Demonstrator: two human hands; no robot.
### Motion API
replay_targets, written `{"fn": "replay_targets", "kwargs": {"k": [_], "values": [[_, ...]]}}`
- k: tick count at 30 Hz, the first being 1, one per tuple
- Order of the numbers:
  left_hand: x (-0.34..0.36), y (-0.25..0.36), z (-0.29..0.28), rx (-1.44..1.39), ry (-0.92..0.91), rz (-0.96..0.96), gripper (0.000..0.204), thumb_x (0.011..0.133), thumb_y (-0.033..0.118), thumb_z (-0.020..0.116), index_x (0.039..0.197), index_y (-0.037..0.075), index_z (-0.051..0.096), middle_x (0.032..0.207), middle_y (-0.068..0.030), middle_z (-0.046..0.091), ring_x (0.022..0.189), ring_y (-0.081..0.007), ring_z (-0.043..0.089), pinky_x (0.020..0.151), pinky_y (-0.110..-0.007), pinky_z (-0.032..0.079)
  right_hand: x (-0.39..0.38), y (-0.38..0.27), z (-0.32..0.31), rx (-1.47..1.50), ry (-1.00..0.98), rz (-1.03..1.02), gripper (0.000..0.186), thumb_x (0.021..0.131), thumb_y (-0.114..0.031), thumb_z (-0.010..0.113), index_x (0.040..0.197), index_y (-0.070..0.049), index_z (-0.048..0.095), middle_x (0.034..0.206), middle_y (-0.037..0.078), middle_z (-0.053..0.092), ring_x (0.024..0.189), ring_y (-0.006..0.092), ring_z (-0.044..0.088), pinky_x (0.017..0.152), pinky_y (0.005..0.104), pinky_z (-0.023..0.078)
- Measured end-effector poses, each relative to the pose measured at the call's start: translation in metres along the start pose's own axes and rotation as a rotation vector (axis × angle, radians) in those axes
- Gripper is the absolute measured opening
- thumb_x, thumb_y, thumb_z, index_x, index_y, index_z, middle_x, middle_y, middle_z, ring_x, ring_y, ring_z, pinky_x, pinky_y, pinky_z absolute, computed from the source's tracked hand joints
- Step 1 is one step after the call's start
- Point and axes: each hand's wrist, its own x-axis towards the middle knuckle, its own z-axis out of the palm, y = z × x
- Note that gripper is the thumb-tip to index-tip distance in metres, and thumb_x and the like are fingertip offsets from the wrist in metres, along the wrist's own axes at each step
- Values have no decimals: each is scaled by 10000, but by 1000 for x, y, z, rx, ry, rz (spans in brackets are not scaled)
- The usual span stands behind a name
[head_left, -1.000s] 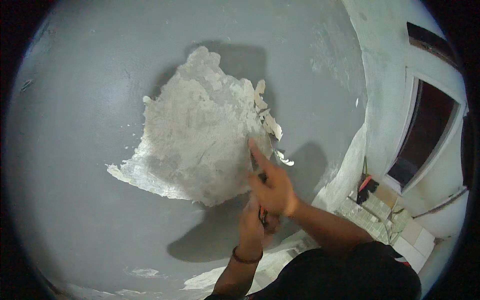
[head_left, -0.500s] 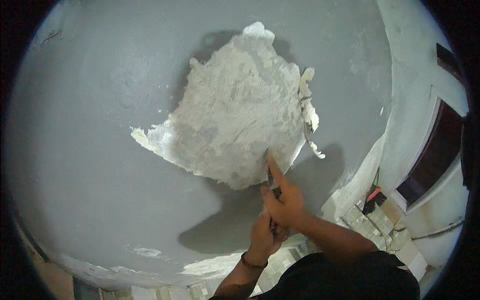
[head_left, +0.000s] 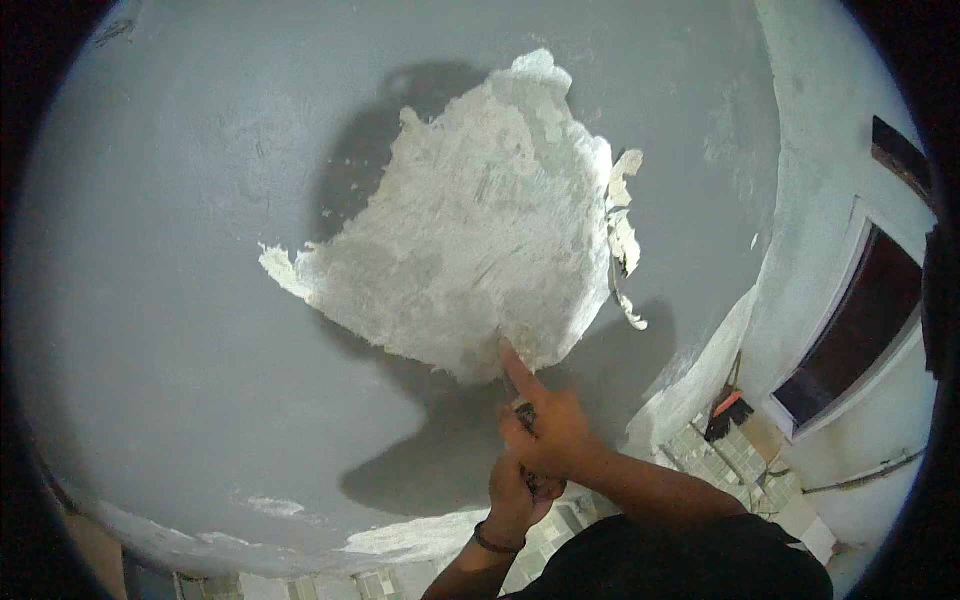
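Both hands are together low on a grey wall [head_left: 180, 300], gripping one tool between them. The right hand [head_left: 545, 430] is on top, fingers wrapped around the handle and the index finger stretched straight up along the tool, its tip touching the lower edge of a large patch of white plaster [head_left: 470, 240]. The left hand [head_left: 515, 495] sits just beneath the right one, closed around the lower end of the same handle, with a dark band around its wrist. The scraper [head_left: 524, 412] itself is mostly hidden by the two hands; only a short dark piece shows between the right hand's fingers, and its blade cannot be made out against the wall. The plaster patch spreads upward and to the left from the fingertip, rough and uneven, with a ragged point sticking out well to the left of the hands. Up and to the right of the hands, strips of peeling paint [head_left: 625, 235] curl off the patch's right edge. The hands throw a dark shadow on the wall just to their left. To the right of the hands and lower, a tiled floor [head_left: 740, 460] shows, and further right a dark window [head_left: 850, 340] is set in a pale wall.
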Motion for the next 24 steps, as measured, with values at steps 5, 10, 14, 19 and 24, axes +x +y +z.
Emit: {"fn": "replay_targets", "kwargs": {"k": [5, 10, 14, 19, 24], "values": [[-1, 0, 2, -36, -148, 8, 323, 995, 391, 409, 834, 141, 537, 641, 24, 437, 513, -132, 409, 485, -290, 298, 2, 2, -2, 33, 71, -55, 731, 871, -133, 615, 1541, -121, 321, 732, 215, 673, 588, 291, 679, 579, 366, 520], [-1, 0, -9, -37, -45, -75, 311, 982, 373, 403, 827, 142, 542, 631, 32, 429, 512, -130, 408, 486, -289, 291, 3, 6, 4, -52, 102, -188, 738, 863, -101, 612, 1539, -86, 316, 764, 214, 682, 629, 295, 697, 586, 366, 520], [4, 2, -21, -70, -198, -51, 323, 980, 369, 416, 811, 124, 543, 632, 29, 440, 504, -134, 412, 488, -287, 297, 5, 1, 6, 33, 95, -112, 743, 855, -79, 609, 1539, -79, 317, 793, 217, 683, 655, 269, 704, 585, 365, 517], [7, -7, -28, 256, 62, 96, 329, 992, 393, 436, 951, 98, 575, 632, 32, 450, 501, -129, 424, 483, -284, 312, 2, 1, 5, 65, 105, -131, 737, 854, -65, 608, 1533, -63, 323, 984, 268, 687, 741, 224, 712, 610, 327, 517], [3, -5, -18, 52, 43, -7, 388, 1023, 446, 406, 1134, 101, 546, 649, 30, 459, 503, -122, 418, 467, -284, 310, 2, 6, 13, 127, 101, -130, 715, 853, -39, 593, 1516, -4, 328, 1221, 322, 621, 856, 203, 705, 656, 291, 524]]}}
